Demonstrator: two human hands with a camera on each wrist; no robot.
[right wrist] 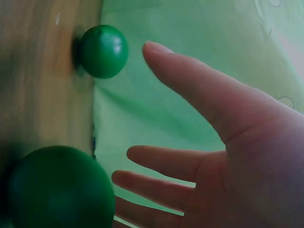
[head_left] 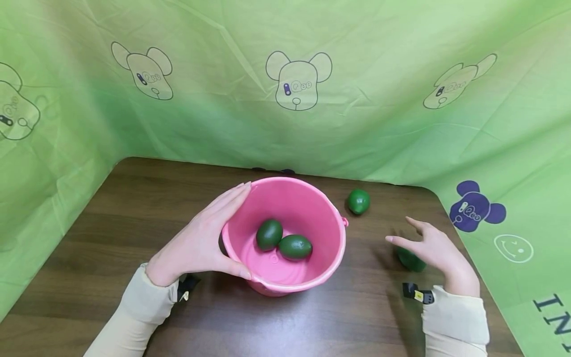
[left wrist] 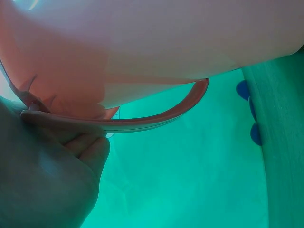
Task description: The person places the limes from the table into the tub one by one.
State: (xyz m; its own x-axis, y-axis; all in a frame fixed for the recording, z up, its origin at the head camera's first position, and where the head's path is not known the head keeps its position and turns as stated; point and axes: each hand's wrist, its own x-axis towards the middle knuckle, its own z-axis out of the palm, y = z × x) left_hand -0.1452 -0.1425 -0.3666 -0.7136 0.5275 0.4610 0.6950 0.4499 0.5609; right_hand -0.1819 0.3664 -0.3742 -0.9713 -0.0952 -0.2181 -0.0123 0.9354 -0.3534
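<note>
A pink bucket (head_left: 327,233) stands on the table, two dark green limes (head_left: 269,235) lying side by side on its bottom. My left hand (head_left: 196,243) holds it from the left, thumb on the near rim and fingers along the far-left rim. In the left wrist view the bucket's handle (left wrist: 142,124) hangs over the fingers. At the right, my right hand (head_left: 439,250) hovers with thumb and fingers spread, gripping nothing. Just beneath it a green lime (head_left: 411,262) is partly hidden; the right wrist view shows this lime (right wrist: 61,187) beside the fingertips. Farther back sits another green lime (head_left: 359,202).
The brown wooden table (head_left: 134,198) has rounded far corners. Green cloth (head_left: 357,134) printed with bear heads hangs close behind its back edge and along both sides. A black strap device (head_left: 417,293) sits at my right wrist.
</note>
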